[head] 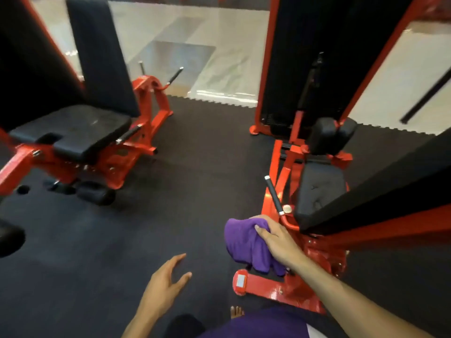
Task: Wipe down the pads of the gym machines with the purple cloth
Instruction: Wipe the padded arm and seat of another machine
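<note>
Fingers (pixel 259 227) of the right hand (pixel 275 240) are curled round the bunched purple cloth (pixel 246 245), which is held in the air above the dark rubber floor mat (pixel 195 191), just left of the red frame of the right-hand machine. Loosely spread and holding nothing, the fingers of the left hand (pixel 163 284) are extended over the mat, lower and to the left, apart from the cloth.

From the largest thing downward: the mat covers most of the floor, and its toothed far edge is met by pale, glossy flooring (pixel 219 45). On the left, a red steel gym machine (pixel 146 113) is seen, carrying a tall black padded backrest (pixel 102 57) and, below it, a wide black padded seat (pixel 73 130) with a notch cut in its front edge. On the right, a second red steel machine (pixel 280 167) stands before a tall black weight-stack tower (pixel 317 45) framed in red. On this machine a narrow black seat pad (pixel 319 191) is mounted, with 2 small black cushions (pixel 332 132) beyond it. A large black pad (pixel 390 186) on a red beam crosses the right edge, near the camera. A black grip handle (pixel 274 195) with silver ends is angled up beside the seat pad, just above the cloth. Bare toes (pixel 236 312) are visible at the bottom, beside purple clothing (pixel 263 325).
</note>
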Tool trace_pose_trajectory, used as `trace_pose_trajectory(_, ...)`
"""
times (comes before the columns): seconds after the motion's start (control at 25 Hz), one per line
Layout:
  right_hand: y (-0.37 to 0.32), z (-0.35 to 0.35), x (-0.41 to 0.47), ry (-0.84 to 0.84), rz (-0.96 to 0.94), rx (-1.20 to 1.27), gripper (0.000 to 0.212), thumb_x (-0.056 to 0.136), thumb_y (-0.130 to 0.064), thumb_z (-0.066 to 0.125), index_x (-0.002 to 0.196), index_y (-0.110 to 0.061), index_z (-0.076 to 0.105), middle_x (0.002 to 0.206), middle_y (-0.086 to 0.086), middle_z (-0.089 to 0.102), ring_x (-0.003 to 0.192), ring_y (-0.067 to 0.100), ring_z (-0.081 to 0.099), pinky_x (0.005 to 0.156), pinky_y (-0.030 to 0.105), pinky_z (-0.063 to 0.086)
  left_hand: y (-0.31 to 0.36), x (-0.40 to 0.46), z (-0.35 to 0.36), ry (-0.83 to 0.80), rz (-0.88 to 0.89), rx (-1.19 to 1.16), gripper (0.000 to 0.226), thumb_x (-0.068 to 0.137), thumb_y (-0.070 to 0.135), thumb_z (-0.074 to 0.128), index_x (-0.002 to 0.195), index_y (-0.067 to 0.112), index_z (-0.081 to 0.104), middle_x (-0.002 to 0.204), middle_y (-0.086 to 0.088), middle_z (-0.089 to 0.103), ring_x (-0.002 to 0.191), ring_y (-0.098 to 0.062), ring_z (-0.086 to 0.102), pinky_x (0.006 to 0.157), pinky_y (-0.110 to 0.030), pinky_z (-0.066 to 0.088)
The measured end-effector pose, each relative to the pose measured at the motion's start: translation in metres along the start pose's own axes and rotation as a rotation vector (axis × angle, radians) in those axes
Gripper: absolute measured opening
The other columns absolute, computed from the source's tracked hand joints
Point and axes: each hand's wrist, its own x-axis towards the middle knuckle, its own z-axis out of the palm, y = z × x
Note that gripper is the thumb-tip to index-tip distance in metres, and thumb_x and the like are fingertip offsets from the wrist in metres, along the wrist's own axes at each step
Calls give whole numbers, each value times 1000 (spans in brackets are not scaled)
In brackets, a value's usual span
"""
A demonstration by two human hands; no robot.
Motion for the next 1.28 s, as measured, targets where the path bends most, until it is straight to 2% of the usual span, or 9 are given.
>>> trace_pose_trajectory(0.24, -21, 20, 49, 285, 199, 63, 28, 101, -17, 51, 102, -40, 66, 102, -16, 71, 98, -4, 63, 96, 31, 49, 1, 138, -47, -251, 155, 49, 51, 87, 37, 82, 131, 46, 60, 133, 22, 64, 125, 6, 57, 106, -19, 42)
trace_pose_trajectory(0.4, -60, 12, 72, 533, 272, 80, 24, 102, -23, 51, 110, -41, 65, 110, -19, 70, 105, -6, 62, 97, 25, 47, 41, 242, -96, -374, 347, 157, 53, 86, 39, 82, 131, 50, 56, 133, 20, 64, 127, 3, 57, 110, -23, 42)
trace_pose_trajectory(0.52, -80, -3, 78, 770, 344, 169, 21, 102, -20, 52, 110, -33, 67, 107, -19, 71, 105, -4, 63, 93, 19, 46, 98, 314, -104, -504, 516, 227, 52, 86, 38, 82, 124, 58, 51, 131, 21, 64, 122, 4, 60, 104, -24, 45)
trace_pose_trajectory(0.64, -90, -15, 80, 1002, 360, 251, 17, 103, -16, 54, 104, -26, 68, 101, -15, 72, 100, 1, 65, 91, 22, 47, 176, 358, -80, -583, 659, 233, 52, 86, 37, 82, 121, 62, 54, 124, 26, 65, 116, 11, 60, 101, -24, 46)
trace_pose_trajectory(0.76, -90, -37, 96, 1198, 403, 325, 13, 103, -20, 53, 101, -21, 65, 96, -12, 71, 94, 3, 63, 90, 22, 47, 255, 383, -31, -743, 924, 260, 59, 85, 29, 84, 121, 68, 58, 118, 39, 64, 110, 24, 56, 96, -5, 40)
trace_pose_trajectory(0.84, -94, -56, 108, 1325, 410, 366, 17, 98, -31, 52, 98, -20, 64, 93, -9, 70, 91, 6, 62, 91, 28, 48, 301, 398, -1, -848, 1066, 312, 61, 86, 28, 84, 124, 66, 58, 124, 45, 58, 114, 19, 58, 95, 1, 37)
trace_pose_trajectory(1.04, -108, -89, 122, 1565, 422, 437, 23, 89, -36, 49, 89, -18, 62, 82, -8, 65, 82, 4, 57, 88, 31, 47, 427, 421, 45, -1007, 1376, 345, 56, 80, 63, 65, 134, 60, 54, 133, 28, 62, 121, 15, 56, 102, -17, 47)
trace_pose_trajectory(1.16, -125, -104, 119, 1718, 468, 479, 16, 91, -34, 52, 87, -24, 63, 82, -15, 64, 83, 2, 57, 86, 25, 47, 493, 407, 82, -1096, 1572, 338, 48, 90, 37, 78, 129, 52, 55, 133, 19, 64, 119, 20, 53, 100, -2, 36)
trace_pose_trajectory(1.28, -147, -109, 118, 1887, 485, 462, 22, 90, -33, 48, 89, -16, 63, 85, -6, 67, 83, 9, 60, 81, 25, 48, 548, 374, 107, -1218, 1773, 304, 46, 96, 34, 69, 136, 51, 52, 139, 26, 57, 125, 13, 52, 105, -13, 41)
